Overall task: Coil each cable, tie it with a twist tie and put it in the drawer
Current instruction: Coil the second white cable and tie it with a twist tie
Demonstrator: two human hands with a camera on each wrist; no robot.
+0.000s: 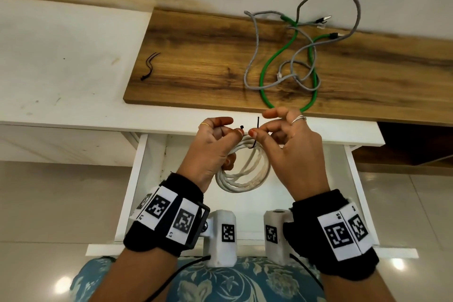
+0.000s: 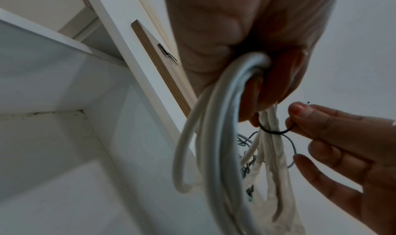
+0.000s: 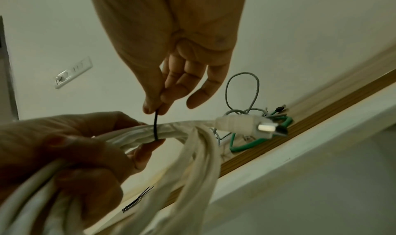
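Note:
A white cable coil hangs over the open drawer, and my left hand grips its top strands. A black twist tie loops under the bundled strands. One end of the tie sticks up by my left thumb. My right hand pinches the other end between thumb and forefinger. The right wrist view shows the tie crossing the coil near its white plug. In the left wrist view, the tie curves round the strands.
A green cable and a grey cable lie tangled on the wooden board behind the drawer. Spare black ties lie at the board's left end. A white wall stands behind.

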